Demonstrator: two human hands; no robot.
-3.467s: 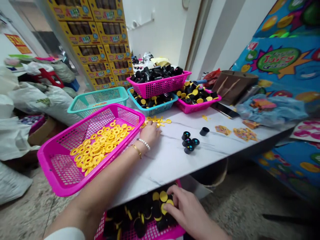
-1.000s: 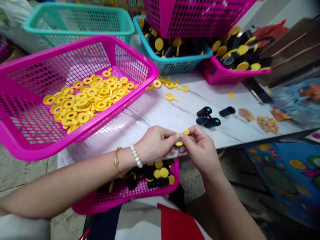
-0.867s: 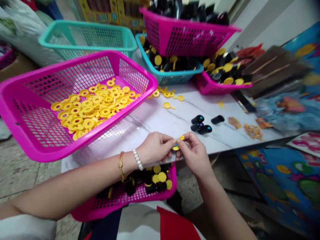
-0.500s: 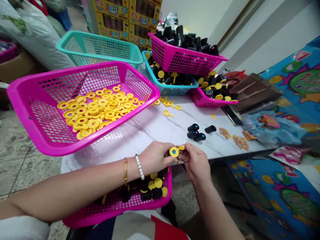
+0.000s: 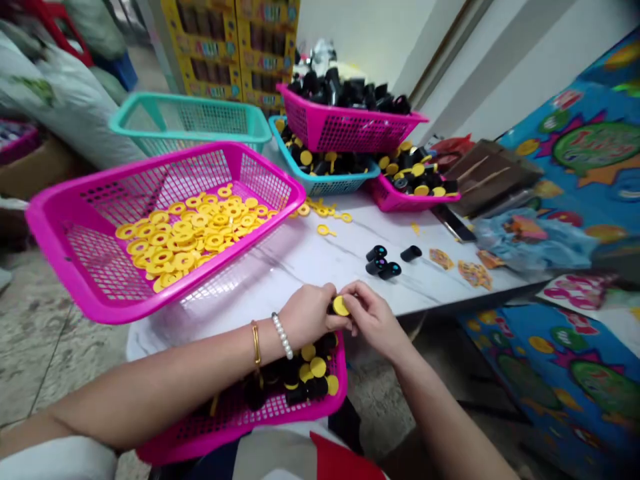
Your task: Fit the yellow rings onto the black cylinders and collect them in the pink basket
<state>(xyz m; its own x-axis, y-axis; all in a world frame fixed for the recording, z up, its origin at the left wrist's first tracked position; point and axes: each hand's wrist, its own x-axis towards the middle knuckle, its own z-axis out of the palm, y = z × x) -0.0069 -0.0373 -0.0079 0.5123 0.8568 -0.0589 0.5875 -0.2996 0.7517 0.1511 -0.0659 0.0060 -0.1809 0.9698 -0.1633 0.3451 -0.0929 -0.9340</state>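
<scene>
My left hand (image 5: pixel 307 313) is closed round a small black tube, mostly hidden by the fingers. On the tube's end sits a yellow flip cap (image 5: pixel 341 305), its round lid now showing as a plain disc. My right hand (image 5: pixel 373 317) pinches the cap's edge with thumb and fingers. Below my left wrist a pink basket (image 5: pixel 340 393) holds black tubes with yellow caps (image 5: pixel 318 367). Several loose black tubes (image 5: pixel 389 270) lie on the table beyond my hands, some with coloured dots on their ends.
A large pink basket (image 5: pixel 95 303) of yellow caps (image 5: pixel 185 237) stands at left on the white marbled table (image 5: pixel 280 273). Behind are a teal basket (image 5: pixel 190 100), a pink basket of black tubes (image 5: pixel 350 127), and a phone (image 5: pixel 454 223). Blue printed boxes (image 5: pixel 565 380) stand right.
The cap's ring with a blue centre and side tab is now covered by a plain yellow disc. My right hand has moved left onto the cap. The view has shifted slightly.
</scene>
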